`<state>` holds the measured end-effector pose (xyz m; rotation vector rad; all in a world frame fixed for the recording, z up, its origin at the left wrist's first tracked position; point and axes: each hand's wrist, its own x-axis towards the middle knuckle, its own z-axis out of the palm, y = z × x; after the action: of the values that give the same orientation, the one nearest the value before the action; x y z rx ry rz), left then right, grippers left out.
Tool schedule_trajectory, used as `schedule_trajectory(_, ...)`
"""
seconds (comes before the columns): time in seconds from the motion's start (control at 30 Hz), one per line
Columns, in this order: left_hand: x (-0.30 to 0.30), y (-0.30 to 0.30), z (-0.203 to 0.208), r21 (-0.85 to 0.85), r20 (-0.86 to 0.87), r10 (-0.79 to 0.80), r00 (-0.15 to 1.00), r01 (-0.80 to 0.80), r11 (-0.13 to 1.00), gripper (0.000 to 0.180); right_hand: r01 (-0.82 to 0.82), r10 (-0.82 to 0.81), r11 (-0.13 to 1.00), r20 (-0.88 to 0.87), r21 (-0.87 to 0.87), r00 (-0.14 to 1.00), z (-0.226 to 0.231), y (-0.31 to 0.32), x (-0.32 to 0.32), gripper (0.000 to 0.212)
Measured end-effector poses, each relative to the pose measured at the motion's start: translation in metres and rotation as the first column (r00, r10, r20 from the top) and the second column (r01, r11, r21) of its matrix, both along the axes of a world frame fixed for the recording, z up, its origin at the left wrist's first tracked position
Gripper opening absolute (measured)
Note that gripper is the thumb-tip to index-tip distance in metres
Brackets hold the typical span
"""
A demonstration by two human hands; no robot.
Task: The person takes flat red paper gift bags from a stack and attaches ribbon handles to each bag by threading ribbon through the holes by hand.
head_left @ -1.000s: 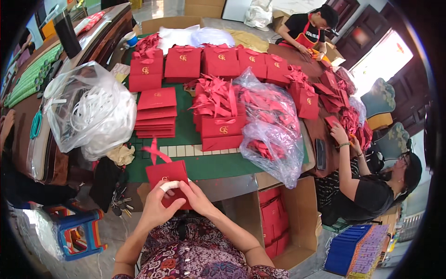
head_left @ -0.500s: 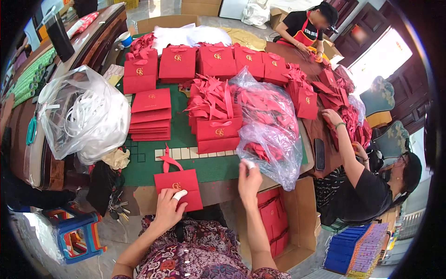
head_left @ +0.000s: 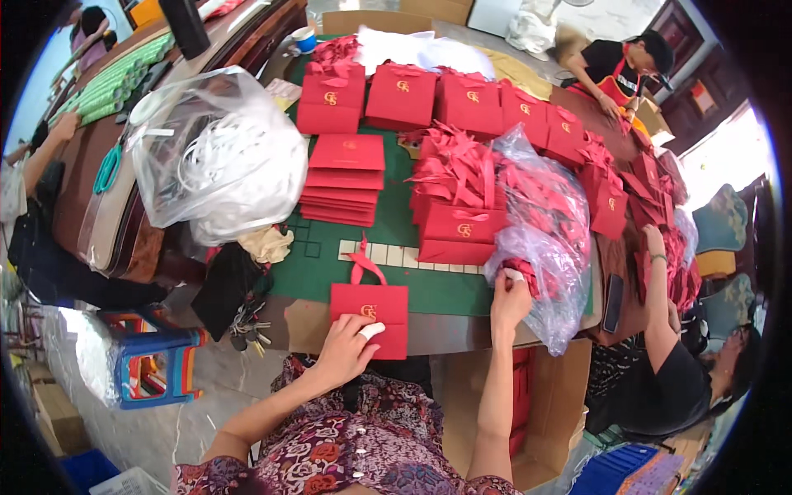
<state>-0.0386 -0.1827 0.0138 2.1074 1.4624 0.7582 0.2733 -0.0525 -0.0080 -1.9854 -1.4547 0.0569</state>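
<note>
My left hand (head_left: 348,345) lies on a small red paper bag (head_left: 388,299) at the table's near edge, fingers stretched over its front and a white wrap on one finger. Upward from its top stands a red ribbon handle (head_left: 363,262). At the near side of a clear plastic bag (head_left: 551,318) full of red ribbon pieces (head_left: 536,194), my right hand (head_left: 511,304) has its fingers closed, one in a white wrap. Red ribbon shows right beside those fingertips; what they pinch is hidden.
A stack of flat red bags (head_left: 342,181) and several rows of ribboned bags (head_left: 400,99) cover the green mat (head_left: 309,276). Left stands a plastic sack of white cord (head_left: 223,157). Keys (head_left: 247,326) hang at the edge. A cardboard box (head_left: 553,404) sits below; co-workers are at right and far.
My right hand has moved forward to the plastic bag's ribbons. My left hand stays on the red bag. The view has swung left, bringing another person's arm in at the left.
</note>
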Motion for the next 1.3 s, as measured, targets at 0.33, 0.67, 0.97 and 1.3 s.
schedule_trajectory(0.33, -0.002, -0.002, -0.001, 0.008, 0.027, -0.021, 0.999, 0.021, 1.0, 0.039, -0.037, 0.037, 0.999, 0.02, 0.011, 0.999, 0.0, -0.008, 0.0, 0.011)
schedule_trajectory(0.67, 0.039, 0.038, 0.02, 0.191, 0.13, -0.143, 0.981, 0.117, 0.975, 0.036, -0.145, 0.119, 0.979, -0.177, -0.144, 0.977, 0.051, -0.103, -0.056, 0.011)
schedule_trajectory(0.97, 0.079, 0.064, 0.002, 0.335, 0.069, -0.374, 0.925, 0.332, 0.882, 0.03, -0.26, 0.169, 0.946, -0.388, -0.195, 0.906, 0.07, -0.137, -0.078, 0.009)
schedule_trajectory(1.3, 0.027, 0.012, 0.012, -0.449, 0.589, 0.094, 0.803, 0.228, 0.864, 0.021, -0.571, 0.544, 0.818, -0.409, 0.064, 0.733, 0.06, -0.14, -0.105, 0.027)
